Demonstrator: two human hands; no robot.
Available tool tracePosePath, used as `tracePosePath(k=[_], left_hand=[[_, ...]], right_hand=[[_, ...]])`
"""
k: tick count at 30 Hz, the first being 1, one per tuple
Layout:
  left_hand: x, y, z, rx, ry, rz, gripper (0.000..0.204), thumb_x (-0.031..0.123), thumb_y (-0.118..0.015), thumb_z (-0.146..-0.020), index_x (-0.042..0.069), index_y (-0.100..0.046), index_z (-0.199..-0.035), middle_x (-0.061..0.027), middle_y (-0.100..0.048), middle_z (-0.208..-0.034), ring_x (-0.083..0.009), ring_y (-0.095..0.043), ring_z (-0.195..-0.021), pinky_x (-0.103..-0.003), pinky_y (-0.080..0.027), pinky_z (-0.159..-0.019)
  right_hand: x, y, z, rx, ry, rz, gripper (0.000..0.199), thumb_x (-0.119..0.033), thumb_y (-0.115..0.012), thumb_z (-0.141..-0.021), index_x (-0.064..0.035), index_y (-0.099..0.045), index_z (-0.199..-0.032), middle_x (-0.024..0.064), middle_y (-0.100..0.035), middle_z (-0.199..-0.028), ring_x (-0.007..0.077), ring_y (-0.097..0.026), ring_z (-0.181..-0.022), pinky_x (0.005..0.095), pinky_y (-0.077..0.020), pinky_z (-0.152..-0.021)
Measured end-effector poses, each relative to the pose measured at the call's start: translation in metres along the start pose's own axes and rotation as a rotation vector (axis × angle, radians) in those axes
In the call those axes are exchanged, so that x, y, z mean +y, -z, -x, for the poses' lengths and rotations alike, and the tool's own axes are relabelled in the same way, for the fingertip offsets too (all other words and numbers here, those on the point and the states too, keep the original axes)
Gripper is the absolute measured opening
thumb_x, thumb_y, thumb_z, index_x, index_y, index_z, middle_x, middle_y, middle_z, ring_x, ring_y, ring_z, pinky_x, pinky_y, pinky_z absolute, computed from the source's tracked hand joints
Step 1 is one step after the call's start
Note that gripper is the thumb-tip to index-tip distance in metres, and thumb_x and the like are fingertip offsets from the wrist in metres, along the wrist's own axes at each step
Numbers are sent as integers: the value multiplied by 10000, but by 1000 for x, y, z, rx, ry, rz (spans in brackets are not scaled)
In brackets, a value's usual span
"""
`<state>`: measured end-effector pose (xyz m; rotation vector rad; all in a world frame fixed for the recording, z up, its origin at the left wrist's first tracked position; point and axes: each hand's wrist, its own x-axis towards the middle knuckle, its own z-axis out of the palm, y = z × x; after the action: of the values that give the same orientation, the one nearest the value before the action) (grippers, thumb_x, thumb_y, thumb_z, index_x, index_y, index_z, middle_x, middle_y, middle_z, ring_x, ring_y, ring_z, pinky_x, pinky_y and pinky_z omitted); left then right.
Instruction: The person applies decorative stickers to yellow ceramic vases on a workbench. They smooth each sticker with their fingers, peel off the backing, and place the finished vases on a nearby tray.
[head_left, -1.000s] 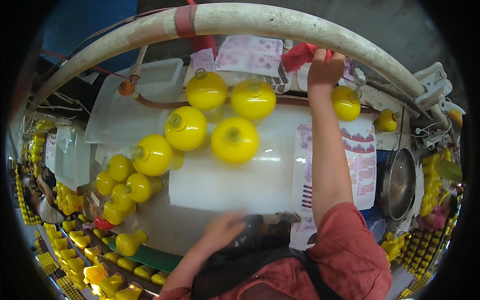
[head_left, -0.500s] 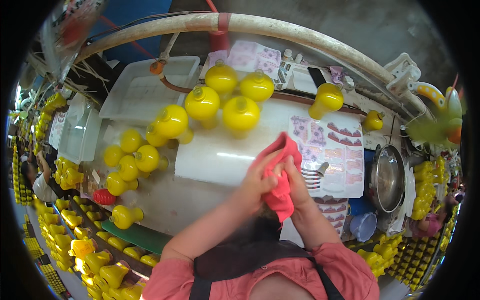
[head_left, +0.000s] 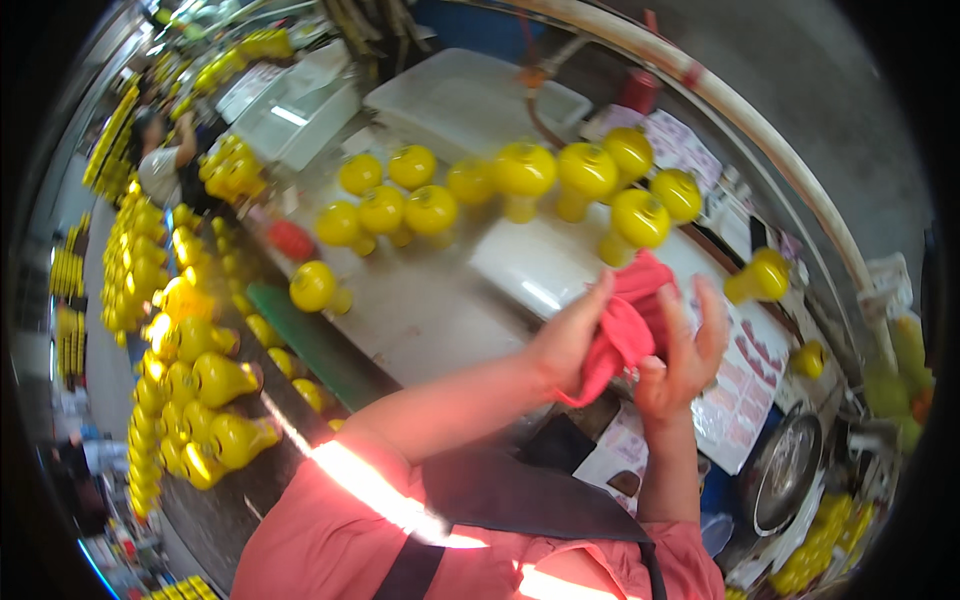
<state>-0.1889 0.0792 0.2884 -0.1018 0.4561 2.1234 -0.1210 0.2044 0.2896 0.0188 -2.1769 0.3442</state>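
Note:
A crumpled pinkish-red cloth (head_left: 625,330) is in front of me, gripped by my left hand (head_left: 572,345). My right hand (head_left: 685,355) is beside it with fingers stretched upward and apart, its thumb close to the cloth's edge; whether they touch I cannot tell. Any object inside the folds is hidden. Just beyond the cloth, a glossy yellow bulb-shaped piece (head_left: 640,220) with a narrower neck stands at the edge of a white board (head_left: 515,265). Several more like it, such as a yellow piece (head_left: 525,170), line the far side and the left.
Sheets of printed decals (head_left: 735,400) lie to the right, near a round metal pan (head_left: 787,470). A white plastic bin (head_left: 470,95) sits at the back. On the left are a red object (head_left: 290,240), a green strip (head_left: 310,330) and racks of yellow pieces (head_left: 225,380). Another person (head_left: 160,170) works far left.
The view has swung leftward. My right hand, closed on the cloth before, has spread its fingers; my left hand keeps its hold on the cloth.

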Motion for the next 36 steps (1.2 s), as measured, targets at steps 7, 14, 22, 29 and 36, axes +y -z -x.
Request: tracePosePath(k=[7,14,22,29,36], left_hand=[[-6,14,14,-48,-288,-490,372,501,-560,-1047,138,-542,-1123,24,-544,-1059,-72,-506,-1045,-241,-406,-955],[52,71,-1,-276,-470,-1189,341,60,-774,-837,131,-509,-1039,22,-514,-913,-79,-507,-951,-223,-396,-927],[89,90,19,-17,-137,-15,385,347,-692,-993,69,-607,-1245,-74,-679,-1148,-182,-677,-1049,-344,-558,-926],[80,136,13,84,-259,8,417,414,-542,-1066,115,-526,-1357,-2,-594,-1271,-118,-562,-1155,-290,-472,-989],[75,116,29,260,-108,105,516,494,-520,-1059,162,-503,-1453,-31,-592,-1373,-188,-584,-1243,-370,-471,-1082]], right_hand=[[-38,-61,5,-127,-519,-945,427,-325,-377,-1067,-53,-585,-812,131,-623,-883,301,-573,-1027,436,-366,-1057],[-81,-72,-23,-121,-988,-1988,577,-355,-276,-1098,-115,-422,-594,94,-479,-646,238,-475,-782,357,-401,-809],[-100,-126,-5,-336,-1175,-1315,593,-350,-340,-1116,35,-326,-1567,191,-347,-1615,355,-304,-1510,445,-279,-1228],[-104,-152,9,-776,-213,-430,698,-337,-457,-1009,-21,-275,-1604,294,-254,-1629,430,-268,-1515,482,-214,-1237],[-63,-196,-17,-438,-116,-434,716,-602,-443,-987,-92,-519,-1483,198,-352,-1605,430,-366,-1461,532,-279,-1184]])
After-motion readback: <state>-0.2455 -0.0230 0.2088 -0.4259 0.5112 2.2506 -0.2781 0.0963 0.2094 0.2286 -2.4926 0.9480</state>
